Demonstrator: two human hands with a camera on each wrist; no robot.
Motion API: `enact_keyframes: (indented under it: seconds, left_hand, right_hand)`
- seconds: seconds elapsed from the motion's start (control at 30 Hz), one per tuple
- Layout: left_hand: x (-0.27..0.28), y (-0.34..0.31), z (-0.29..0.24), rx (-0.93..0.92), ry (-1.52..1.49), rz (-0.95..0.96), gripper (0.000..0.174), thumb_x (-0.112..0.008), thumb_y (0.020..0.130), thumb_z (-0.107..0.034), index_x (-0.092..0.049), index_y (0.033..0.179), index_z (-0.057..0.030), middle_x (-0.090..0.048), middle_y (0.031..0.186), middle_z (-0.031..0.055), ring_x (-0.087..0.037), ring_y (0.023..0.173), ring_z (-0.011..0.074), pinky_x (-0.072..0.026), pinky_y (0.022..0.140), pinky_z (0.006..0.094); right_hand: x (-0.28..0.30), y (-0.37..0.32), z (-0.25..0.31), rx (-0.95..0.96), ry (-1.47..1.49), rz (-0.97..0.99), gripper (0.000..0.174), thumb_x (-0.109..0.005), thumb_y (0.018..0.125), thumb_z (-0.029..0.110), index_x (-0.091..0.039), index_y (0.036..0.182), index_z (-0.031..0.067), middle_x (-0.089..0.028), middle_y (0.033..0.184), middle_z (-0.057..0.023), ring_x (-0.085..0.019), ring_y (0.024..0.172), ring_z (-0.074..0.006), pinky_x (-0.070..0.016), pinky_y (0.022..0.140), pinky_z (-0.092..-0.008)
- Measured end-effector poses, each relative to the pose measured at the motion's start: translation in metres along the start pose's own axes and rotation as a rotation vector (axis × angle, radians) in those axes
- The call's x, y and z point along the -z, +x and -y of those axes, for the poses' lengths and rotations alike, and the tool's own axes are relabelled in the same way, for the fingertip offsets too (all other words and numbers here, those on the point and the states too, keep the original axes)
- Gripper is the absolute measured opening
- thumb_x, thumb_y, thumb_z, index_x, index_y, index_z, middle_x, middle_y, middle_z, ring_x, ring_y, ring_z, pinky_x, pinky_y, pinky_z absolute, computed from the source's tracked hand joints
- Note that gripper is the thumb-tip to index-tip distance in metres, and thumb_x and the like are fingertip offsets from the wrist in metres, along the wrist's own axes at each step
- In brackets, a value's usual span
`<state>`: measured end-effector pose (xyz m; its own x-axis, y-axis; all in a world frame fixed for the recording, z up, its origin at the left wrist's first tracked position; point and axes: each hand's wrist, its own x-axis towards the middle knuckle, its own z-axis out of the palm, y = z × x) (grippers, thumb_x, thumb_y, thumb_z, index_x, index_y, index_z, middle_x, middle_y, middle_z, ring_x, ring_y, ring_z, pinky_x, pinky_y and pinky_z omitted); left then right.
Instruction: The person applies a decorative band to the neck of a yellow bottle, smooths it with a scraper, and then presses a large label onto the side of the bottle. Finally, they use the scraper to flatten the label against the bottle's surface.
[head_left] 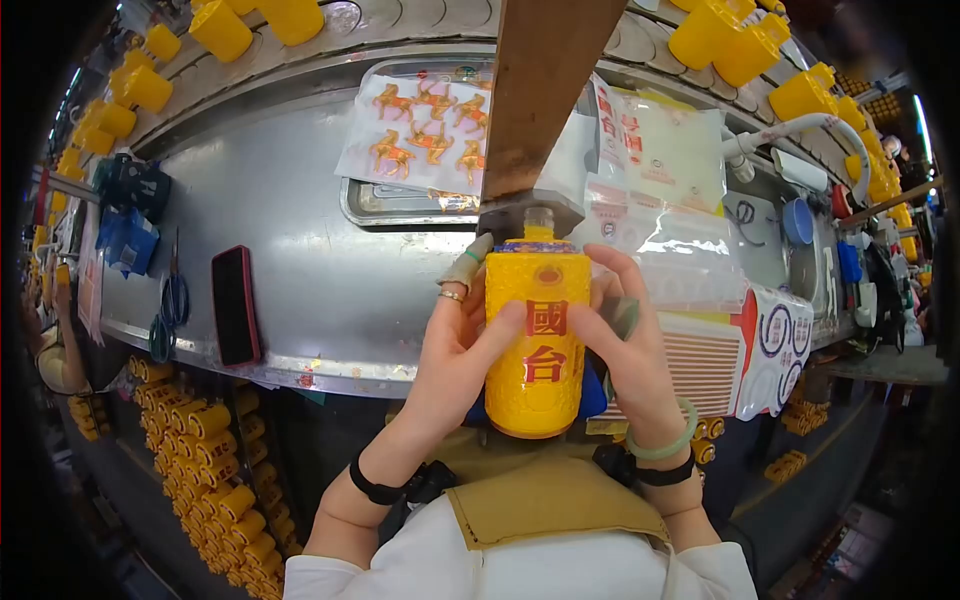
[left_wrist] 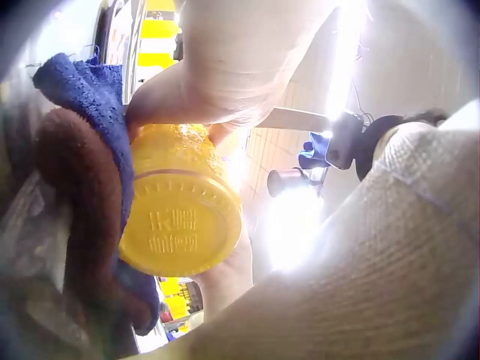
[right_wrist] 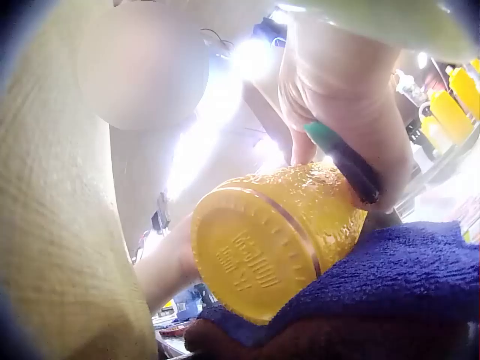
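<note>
One yellow bottle point(head_left: 535, 400), cylindrical, embossed all over, flat moulded base, stands upright between both hands. Left hand point(head_left: 450, 360) and right hand point(head_left: 635, 350) curl round its sides, thumbs beside the red characters point(head_left: 543, 365). Soft blue cloth point(right_wrist: 405, 277) lies against its back. Judged step: pressing the characters flat; what follows calls for even thumb pressure. Smooth steel surface point(head_left: 300, 220) lies beyond the hands.

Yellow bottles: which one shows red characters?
The yellow bottle held between the left hand and right hand; the conveyor bottles and the stacked bottles show none.
</note>
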<state>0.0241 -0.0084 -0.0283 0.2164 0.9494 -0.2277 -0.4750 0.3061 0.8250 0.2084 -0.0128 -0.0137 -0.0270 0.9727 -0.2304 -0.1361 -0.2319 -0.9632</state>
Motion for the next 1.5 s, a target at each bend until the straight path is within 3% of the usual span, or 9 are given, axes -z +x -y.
enact_keyframes:
  seconds: [0.57, 0.63, 0.87, 0.93, 1.5]
  left_hand:
    - [0.0014, 0.0001, 0.0018, 0.004, 0.035, 0.008, 0.072, -0.067, 0.101, -0.01, -0.026, 0.159, -0.0016, -0.047, 0.152, 0.0153, -0.049, 0.138, 0.0211, -0.0394, 0.116, 0.0369]
    - [0.0003, 0.0001, 0.0036, -0.014, 0.034, 0.005, 0.067, -0.06, 0.101, -0.005, -0.029, 0.16, -0.0039, -0.047, 0.154, 0.0137, -0.046, 0.141, 0.0226, -0.036, 0.118, 0.0392]
    - [-0.0027, -0.0005, 0.0024, -0.018, 0.067, -0.016, 0.067, -0.06, 0.101, -0.005, -0.028, 0.16, -0.0033, -0.046, 0.154, 0.0138, -0.045, 0.142, 0.0227, -0.0354, 0.118, 0.0392]
    - [-0.0023, -0.0003, 0.0027, -0.02, 0.044, -0.031, 0.069, -0.066, 0.101, -0.01, -0.028, 0.158, -0.0006, -0.049, 0.15, 0.0153, -0.05, 0.137, 0.0209, -0.0409, 0.115, 0.0371]
    - [-0.0044, -0.0019, 0.0019, -0.02, 0.019, -0.037, 0.071, -0.068, 0.099, -0.008, -0.028, 0.158, 0.0, -0.048, 0.151, 0.0159, -0.05, 0.138, 0.0217, -0.0396, 0.116, 0.0374]
  right_hand:
    - [0.0008, -0.0008, -0.0023, 0.007, -0.019, -0.006, 0.058, -0.077, 0.091, 0.008, -0.05, 0.142, 0.0075, -0.045, 0.092, 0.0036, -0.045, 0.085, -0.0075, -0.0395, 0.079, -0.021]
    - [0.0004, -0.0006, 0.0016, 0.012, -0.034, -0.001, 0.058, -0.077, 0.091, 0.009, -0.051, 0.142, 0.0073, -0.045, 0.093, 0.0036, -0.045, 0.085, -0.0072, -0.0393, 0.078, -0.0207]
    - [-0.0008, 0.0006, -0.0034, 0.039, -0.05, -0.012, 0.058, -0.077, 0.091, 0.009, -0.05, 0.142, 0.0064, -0.045, 0.091, 0.0039, -0.045, 0.083, -0.0071, -0.0394, 0.077, -0.0206]
    - [-0.0007, 0.0004, -0.002, 0.025, -0.037, -0.011, 0.057, -0.077, 0.091, 0.008, -0.05, 0.142, 0.0061, -0.046, 0.089, 0.0042, -0.045, 0.083, -0.007, -0.0393, 0.076, -0.0206]
    - [-0.0036, 0.0007, -0.0042, 0.017, -0.038, -0.035, 0.058, -0.079, 0.09, 0.009, -0.052, 0.14, 0.0072, -0.046, 0.09, 0.0043, -0.045, 0.083, -0.0068, -0.0389, 0.077, -0.0202]
